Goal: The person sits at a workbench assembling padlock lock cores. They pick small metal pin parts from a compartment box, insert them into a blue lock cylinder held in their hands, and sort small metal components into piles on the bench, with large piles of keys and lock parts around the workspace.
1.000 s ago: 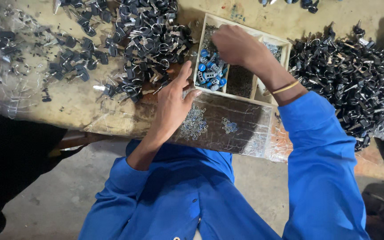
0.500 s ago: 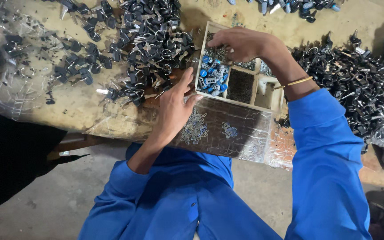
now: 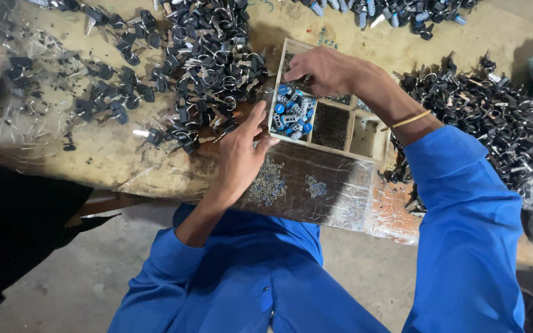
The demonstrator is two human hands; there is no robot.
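a worn tan workbench (image 3: 124, 154) is carrying heaps of black keys (image 3: 211, 55) around a small compartment box (image 3: 334, 151). the right hand (image 3: 322, 69) is curling into the far compartment, fingers pinching at something i cannot make out; the left hand (image 3: 242, 154) is lying loosely spread against the box's near corner. the blue-capped parts (image 3: 292, 114) are sitting heaped, so a careless lift could be flicking them into neighbouring compartments, or nudging the box off the edge.

A compartmented tray (image 3: 339, 150) lies between two key heaps (image 3: 208, 58) (image 3: 482, 111) (a third heap (image 3: 390, 9) behind).
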